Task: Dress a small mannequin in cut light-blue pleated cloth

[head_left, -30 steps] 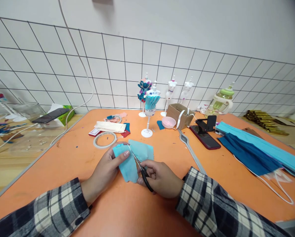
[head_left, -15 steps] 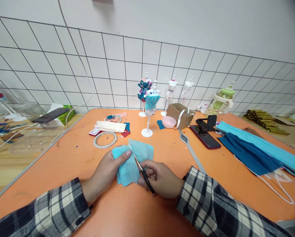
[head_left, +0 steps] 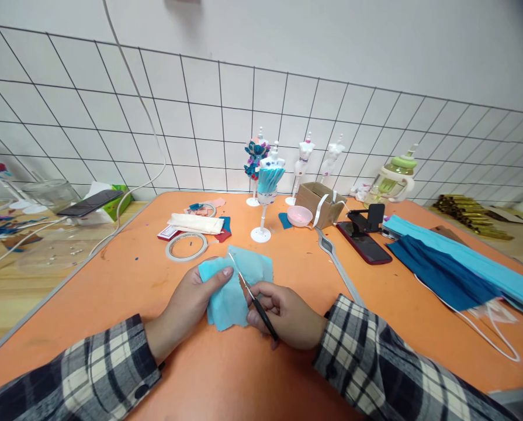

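My left hand [head_left: 186,307] pinches the left edge of a light blue piece of fabric [head_left: 228,295] just above the orange table [head_left: 134,292]. My right hand [head_left: 287,316] grips small black-handled scissors [head_left: 252,295], whose thin blades run up across the middle of the fabric. A second flap of the same blue fabric [head_left: 256,266] lies behind the blades. Both sleeves are plaid.
A tape ring [head_left: 186,246], folded cream cloth [head_left: 195,224], small mannequin stands [head_left: 265,193], a pink dish [head_left: 299,216] and a cardboard box [head_left: 320,204] stand behind. A dark red phone [head_left: 364,245], phone stand [head_left: 369,219], blue fabric rolls [head_left: 445,269] and a green-lidded bottle [head_left: 392,181] sit at right.
The left hand turned the blue fabric a little and drew it in; the scissors slid slightly right and down along the fabric. Nothing else on the table moved.
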`<state>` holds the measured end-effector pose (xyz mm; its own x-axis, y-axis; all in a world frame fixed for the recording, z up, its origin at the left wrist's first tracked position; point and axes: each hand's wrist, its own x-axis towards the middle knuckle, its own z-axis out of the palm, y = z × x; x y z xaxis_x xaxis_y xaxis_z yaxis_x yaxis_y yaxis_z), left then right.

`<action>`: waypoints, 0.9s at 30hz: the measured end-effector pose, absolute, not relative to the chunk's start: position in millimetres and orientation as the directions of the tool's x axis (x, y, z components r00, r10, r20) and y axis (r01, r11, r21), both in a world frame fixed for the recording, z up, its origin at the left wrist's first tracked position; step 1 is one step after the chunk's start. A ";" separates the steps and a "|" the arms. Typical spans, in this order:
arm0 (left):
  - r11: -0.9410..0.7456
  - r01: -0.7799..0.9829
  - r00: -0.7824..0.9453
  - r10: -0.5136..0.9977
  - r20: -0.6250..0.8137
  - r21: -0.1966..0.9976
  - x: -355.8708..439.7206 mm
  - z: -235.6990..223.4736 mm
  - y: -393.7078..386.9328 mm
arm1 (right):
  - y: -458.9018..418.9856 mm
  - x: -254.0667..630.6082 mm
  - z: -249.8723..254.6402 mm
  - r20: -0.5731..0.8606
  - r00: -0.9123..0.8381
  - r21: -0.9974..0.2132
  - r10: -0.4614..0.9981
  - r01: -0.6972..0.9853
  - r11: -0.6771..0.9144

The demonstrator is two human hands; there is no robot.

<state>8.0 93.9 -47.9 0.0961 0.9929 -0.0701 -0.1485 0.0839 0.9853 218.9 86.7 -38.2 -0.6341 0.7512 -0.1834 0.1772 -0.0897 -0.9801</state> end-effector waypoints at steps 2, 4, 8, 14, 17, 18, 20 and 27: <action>0.069 -0.154 0.082 0.995 -0.057 0.986 7.6 -48.2 94.1 | 86.5 218.7 -37.7 -0.185 -0.646 -0.981 0.741 0.167 -0.099; 0.060 -0.156 0.075 0.996 -0.049 0.986 8.1 -47.4 94.1 | 86.2 218.9 -38.1 -0.178 -0.670 -0.983 0.721 0.156 -0.098; 0.048 -0.163 0.079 0.996 -0.035 0.985 10.6 -43.6 93.6 | 85.9 219.7 -39.4 -0.176 -0.681 -0.982 0.711 0.167 -0.082; 0.053 -0.146 0.071 0.997 -0.043 0.988 9.5 -45.2 94.7 | 86.4 219.6 -39.0 -0.160 -0.659 -0.981 0.735 0.189 -0.045; 0.086 -0.116 0.128 0.989 -0.071 0.990 7.7 -48.6 95.6 | 86.6 219.5 -39.2 -0.155 -0.651 -0.980 0.743 0.194 -0.034; 0.091 -0.114 0.142 0.987 -0.075 0.989 7.5 -49.3 95.9 | 86.6 219.6 -39.6 -0.157 -0.648 -0.979 0.745 0.200 -0.033; 0.095 -0.122 0.136 0.988 -0.078 0.988 7.6 -49.9 96.2 | 86.6 219.8 -40.8 -0.160 -0.646 -0.977 0.746 0.211 -0.027; 0.091 -0.179 0.077 0.994 -0.079 0.980 9.4 -46.9 94.8 | 87.1 220.5 -42.1 -0.152 -0.649 -0.976 0.746 0.218 -0.010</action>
